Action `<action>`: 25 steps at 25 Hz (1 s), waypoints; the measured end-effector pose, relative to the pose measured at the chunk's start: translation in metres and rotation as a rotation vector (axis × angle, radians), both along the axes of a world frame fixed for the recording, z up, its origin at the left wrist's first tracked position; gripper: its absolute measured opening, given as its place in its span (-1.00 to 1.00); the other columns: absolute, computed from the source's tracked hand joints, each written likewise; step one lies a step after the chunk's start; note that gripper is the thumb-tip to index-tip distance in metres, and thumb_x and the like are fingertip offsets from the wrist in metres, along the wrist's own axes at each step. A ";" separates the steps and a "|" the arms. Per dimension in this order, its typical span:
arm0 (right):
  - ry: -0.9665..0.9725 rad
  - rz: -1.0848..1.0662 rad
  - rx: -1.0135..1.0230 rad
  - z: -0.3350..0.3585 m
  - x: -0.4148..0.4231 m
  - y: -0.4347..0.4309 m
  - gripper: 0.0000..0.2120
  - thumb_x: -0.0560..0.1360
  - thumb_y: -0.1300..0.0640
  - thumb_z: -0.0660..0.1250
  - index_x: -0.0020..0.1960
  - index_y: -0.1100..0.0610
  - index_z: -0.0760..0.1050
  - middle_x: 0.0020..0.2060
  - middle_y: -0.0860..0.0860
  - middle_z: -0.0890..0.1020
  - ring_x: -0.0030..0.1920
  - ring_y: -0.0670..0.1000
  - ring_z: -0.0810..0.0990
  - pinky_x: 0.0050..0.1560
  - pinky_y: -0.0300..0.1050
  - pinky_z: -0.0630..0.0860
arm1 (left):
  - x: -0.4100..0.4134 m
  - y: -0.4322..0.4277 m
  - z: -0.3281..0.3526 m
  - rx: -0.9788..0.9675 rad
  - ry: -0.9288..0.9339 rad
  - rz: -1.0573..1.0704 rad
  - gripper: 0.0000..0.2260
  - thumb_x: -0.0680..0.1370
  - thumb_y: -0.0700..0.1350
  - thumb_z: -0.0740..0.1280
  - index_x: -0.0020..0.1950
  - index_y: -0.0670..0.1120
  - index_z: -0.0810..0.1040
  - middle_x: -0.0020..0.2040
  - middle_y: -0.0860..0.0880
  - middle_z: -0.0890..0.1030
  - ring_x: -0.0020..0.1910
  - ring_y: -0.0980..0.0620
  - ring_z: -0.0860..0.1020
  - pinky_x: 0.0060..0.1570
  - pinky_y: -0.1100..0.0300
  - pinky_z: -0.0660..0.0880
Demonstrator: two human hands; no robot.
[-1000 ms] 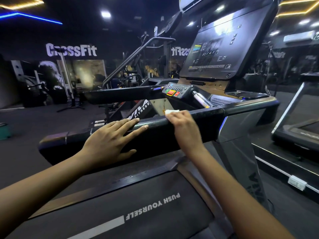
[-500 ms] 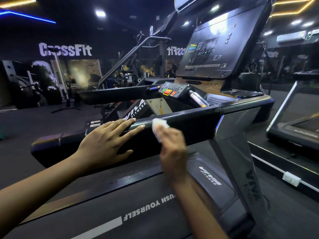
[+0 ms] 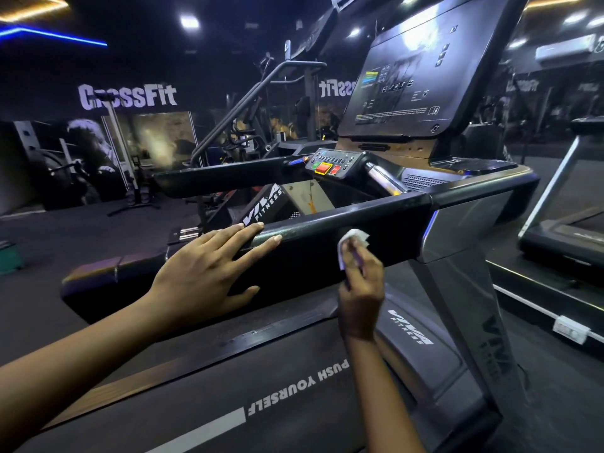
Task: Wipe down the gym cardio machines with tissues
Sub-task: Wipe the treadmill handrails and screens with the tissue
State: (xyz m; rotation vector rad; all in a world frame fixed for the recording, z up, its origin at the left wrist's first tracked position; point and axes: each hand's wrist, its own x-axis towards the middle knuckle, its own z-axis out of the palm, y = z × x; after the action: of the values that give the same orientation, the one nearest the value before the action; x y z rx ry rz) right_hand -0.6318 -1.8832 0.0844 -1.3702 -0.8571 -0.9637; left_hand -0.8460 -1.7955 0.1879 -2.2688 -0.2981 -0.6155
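A black treadmill fills the view, with its right handrail [image 3: 376, 217] running across the middle. My left hand [image 3: 209, 269] lies flat on the rail's near side, fingers straight and reaching over its top edge. To the right of it, my right hand [image 3: 361, 286] holds a small white tissue [image 3: 354, 238] against the rail's side face, with the tissue sticking out above my fingers. The dark console screen [image 3: 402, 83] rises behind, and a control pad [image 3: 333, 163] with red and green buttons sits below it.
The treadmill belt [image 3: 261, 400] marked PUSH YOURSELF lies below my arms. The silver upright [image 3: 464, 256] stands right of my right hand. A second treadmill [image 3: 565, 230] stands at the far right. More gym equipment and a CrossFit wall sign [image 3: 127, 96] lie behind on the left.
My right hand slid the tissue from the top of the rail down to its side face, first leftward, then back to the right. My left hand stayed flat on the rail.
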 end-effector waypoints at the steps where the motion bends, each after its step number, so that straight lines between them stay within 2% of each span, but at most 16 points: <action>1: 0.027 -0.044 0.018 0.001 0.017 0.000 -0.60 0.38 0.44 0.13 0.12 0.30 0.58 0.06 0.21 0.61 0.05 0.09 0.47 0.15 -0.20 0.39 | 0.000 0.000 0.000 0.002 -0.001 0.001 -0.40 0.51 0.21 0.14 0.51 -0.02 0.28 0.39 -0.17 0.44 0.27 -0.16 0.50 0.23 0.08 0.28; 3: 0.118 -0.129 0.049 0.008 0.048 -0.006 -0.64 0.40 0.42 0.14 0.09 0.30 0.60 0.05 0.20 0.62 -0.02 0.08 0.46 0.03 -0.11 0.44 | 0.000 0.000 0.000 0.000 -0.005 -0.009 -0.40 0.51 0.20 0.14 0.51 -0.03 0.29 0.39 -0.17 0.44 0.27 -0.17 0.50 0.23 0.08 0.27; 6: 0.195 -0.113 0.126 0.008 0.034 -0.012 -0.63 0.40 0.41 0.12 0.10 0.29 0.59 0.04 0.18 0.63 -0.03 0.07 0.48 0.03 -0.11 0.45 | 0.001 -0.002 0.000 0.001 -0.009 -0.014 -0.39 0.51 0.20 0.14 0.50 -0.04 0.29 0.38 -0.18 0.45 0.26 -0.18 0.50 0.22 0.08 0.26; 9: 0.030 0.119 0.070 -0.009 -0.051 -0.003 -0.59 0.39 0.46 0.11 0.15 0.32 0.56 0.04 0.17 0.59 0.08 0.05 0.50 0.19 -0.23 0.40 | 0.001 -0.001 0.001 -0.002 -0.008 -0.008 -0.39 0.50 0.21 0.14 0.50 -0.03 0.27 0.38 -0.18 0.44 0.26 -0.18 0.49 0.21 0.08 0.27; 12: -0.060 0.192 -0.024 -0.029 -0.082 0.008 -0.58 0.39 0.49 0.15 0.18 0.29 0.55 0.08 0.13 0.58 0.12 0.07 0.51 0.23 -0.17 0.41 | 0.001 0.000 0.001 -0.017 -0.002 -0.007 -0.38 0.50 0.20 0.15 0.51 -0.03 0.28 0.38 -0.18 0.44 0.27 -0.17 0.49 0.21 0.08 0.26; 16: 0.042 0.089 0.070 -0.029 -0.046 0.011 -0.63 0.41 0.46 0.16 0.13 0.29 0.57 0.09 0.12 0.55 0.11 0.07 0.49 0.22 -0.23 0.38 | 0.001 -0.002 0.001 -0.015 0.001 -0.007 -0.39 0.50 0.20 0.15 0.50 -0.03 0.30 0.38 -0.18 0.45 0.26 -0.17 0.49 0.21 0.08 0.26; 20: 0.125 -0.082 0.155 -0.028 0.004 0.011 -0.70 0.45 0.43 0.18 0.06 0.31 0.61 0.01 0.22 0.62 0.02 0.10 0.50 0.05 -0.11 0.46 | 0.001 -0.001 0.002 -0.028 -0.005 -0.008 -0.38 0.49 0.21 0.14 0.50 -0.01 0.29 0.39 -0.15 0.44 0.27 -0.15 0.48 0.20 0.10 0.29; 22: 0.169 -0.135 0.167 -0.025 0.033 0.008 -0.66 0.40 0.44 0.15 0.04 0.31 0.62 0.01 0.24 0.62 0.00 0.11 0.48 -0.01 -0.05 0.46 | 0.001 -0.003 0.002 -0.043 -0.016 -0.009 -0.39 0.48 0.22 0.13 0.50 0.01 0.28 0.39 -0.13 0.45 0.27 -0.12 0.49 0.17 0.09 0.39; 25: 0.276 -0.156 0.193 -0.018 0.065 -0.001 -0.61 0.35 0.41 0.10 0.05 0.32 0.61 0.01 0.24 0.63 0.03 0.08 0.47 0.04 -0.06 0.44 | 0.002 -0.005 0.004 -0.073 -0.022 -0.020 -0.39 0.48 0.21 0.13 0.49 0.01 0.31 0.37 -0.12 0.47 0.25 -0.13 0.52 0.10 0.06 0.51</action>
State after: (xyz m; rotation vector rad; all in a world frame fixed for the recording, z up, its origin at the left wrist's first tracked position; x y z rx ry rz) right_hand -0.5668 -1.8846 0.0664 -1.3771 -0.4434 -0.9234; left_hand -0.8445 -1.8001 0.1922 -2.3388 -0.3135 -0.6497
